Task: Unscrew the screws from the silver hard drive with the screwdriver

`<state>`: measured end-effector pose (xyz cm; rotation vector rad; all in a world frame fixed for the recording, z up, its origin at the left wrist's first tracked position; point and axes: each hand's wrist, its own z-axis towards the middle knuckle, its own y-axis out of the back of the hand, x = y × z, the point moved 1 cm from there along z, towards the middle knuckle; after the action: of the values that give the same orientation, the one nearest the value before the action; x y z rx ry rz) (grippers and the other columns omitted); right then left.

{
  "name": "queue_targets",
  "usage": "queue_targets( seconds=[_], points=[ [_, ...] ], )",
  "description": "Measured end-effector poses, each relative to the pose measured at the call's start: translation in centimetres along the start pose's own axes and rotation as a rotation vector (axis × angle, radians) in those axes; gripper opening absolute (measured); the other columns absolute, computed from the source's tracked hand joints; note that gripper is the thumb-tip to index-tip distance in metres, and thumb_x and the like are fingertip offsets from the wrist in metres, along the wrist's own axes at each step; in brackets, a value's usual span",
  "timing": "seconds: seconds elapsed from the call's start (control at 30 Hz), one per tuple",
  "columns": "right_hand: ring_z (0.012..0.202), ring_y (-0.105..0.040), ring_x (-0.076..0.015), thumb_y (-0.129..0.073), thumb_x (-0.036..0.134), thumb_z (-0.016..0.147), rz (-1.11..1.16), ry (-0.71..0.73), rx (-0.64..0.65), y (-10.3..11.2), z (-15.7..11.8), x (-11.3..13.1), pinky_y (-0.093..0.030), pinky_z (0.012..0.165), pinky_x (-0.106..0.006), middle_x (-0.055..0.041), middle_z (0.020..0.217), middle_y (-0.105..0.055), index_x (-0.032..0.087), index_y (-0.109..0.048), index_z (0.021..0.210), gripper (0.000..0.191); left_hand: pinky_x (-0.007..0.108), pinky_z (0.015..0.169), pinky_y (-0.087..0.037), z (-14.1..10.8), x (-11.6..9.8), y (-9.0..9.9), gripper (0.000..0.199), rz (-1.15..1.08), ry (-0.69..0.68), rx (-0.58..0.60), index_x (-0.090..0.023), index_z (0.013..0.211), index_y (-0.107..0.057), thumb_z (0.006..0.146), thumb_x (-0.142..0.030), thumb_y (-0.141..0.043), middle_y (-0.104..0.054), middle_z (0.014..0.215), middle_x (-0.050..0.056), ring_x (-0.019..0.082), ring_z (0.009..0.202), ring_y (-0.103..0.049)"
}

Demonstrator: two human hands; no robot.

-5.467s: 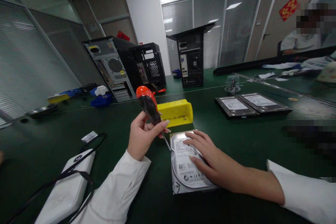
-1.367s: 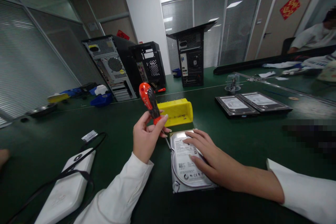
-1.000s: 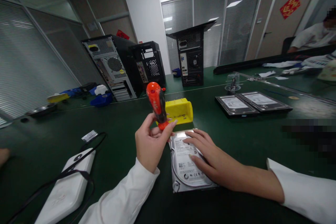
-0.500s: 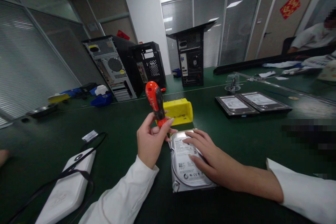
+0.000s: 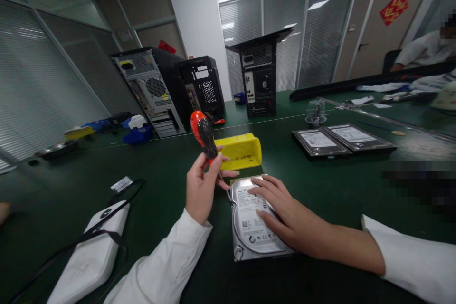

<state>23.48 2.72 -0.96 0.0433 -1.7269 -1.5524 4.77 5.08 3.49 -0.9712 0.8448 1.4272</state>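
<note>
Right hand (image 5: pixel 281 206) rests spread and unclenched on hard drive (image 5: pixel 247 221), which lies label-up on green table (image 5: pixel 160 218). Left hand (image 5: pixel 201 185) grips screwdriver (image 5: pixel 204 135), tip at drive's left edge; yellow bin (image 5: pixel 239 140) just beyond, PC towers (image 5: pixel 262 64) further back.

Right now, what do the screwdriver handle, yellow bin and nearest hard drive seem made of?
Screwdriver handle: probably glossy plastic, showing highlights; black parts may be rubber. Yellow bin: likely smooth plastic, evenly coloured. Nearest hard drive: likely satin metal, silvery sheen.
</note>
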Motion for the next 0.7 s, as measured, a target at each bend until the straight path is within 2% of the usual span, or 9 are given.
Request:
queue_targets(
  seconds=[0.13,0.37,0.53,0.7],
  points=[
    [0.136,-0.004,-0.0172,-0.032,0.044,0.087,0.003,0.006,-0.002,-0.02,-0.02,-0.06,-0.017,0.114,-0.042,0.0072,0.144,-0.018,0.029,-0.034,0.131,0.047,0.013,0.038,-0.050,-0.16,-0.25,-0.10,0.036,-0.021,-0.028,0.048,-0.018,0.115,-0.049,0.084,-0.034,-0.055,-0.060,0.092,0.005,0.015,0.061,-0.069],
    [0.136,-0.004,-0.0153,-0.031,0.045,0.087,-0.011,0.011,-0.010,-0.17,-0.03,-0.26,-0.017,0.115,-0.040,0.0087,0.144,-0.018,0.030,-0.033,0.131,0.046,0.015,0.034,-0.049,-0.05,-0.32,0.08,0.047,-0.027,-0.067,0.088,-0.024,0.127,-0.028,0.087,-0.031,-0.051,-0.063,0.092,0.005,0.016,0.058,-0.069],
    [0.136,-0.003,-0.0143,-0.031,0.043,0.087,-0.012,-0.005,-0.002,-0.07,-0.03,-0.03,-0.015,0.115,-0.038,0.0099,0.144,-0.017,0.031,-0.033,0.130,0.045,0.011,0.028,-0.039,0.14,-0.25,0.30,0.042,0.049,-0.084,0.085,-0.021,0.124,-0.033,0.088,-0.035,-0.049,-0.063,0.093,0.006,0.014,0.053,-0.068],
    [0.136,-0.002,-0.0141,-0.030,0.047,0.087,-0.001,-0.005,0.007,-0.11,-0.05,-0.21,-0.015,0.115,-0.038,0.0116,0.144,-0.016,0.033,-0.031,0.131,0.046,0.012,0.031,-0.039,0.13,-0.46,0.21,0.032,0.082,-0.110,0.107,-0.019,0.116,-0.040,0.088,-0.034,-0.048,-0.062,0.089,0.004,0.013,0.052,-0.067]
  ],
)
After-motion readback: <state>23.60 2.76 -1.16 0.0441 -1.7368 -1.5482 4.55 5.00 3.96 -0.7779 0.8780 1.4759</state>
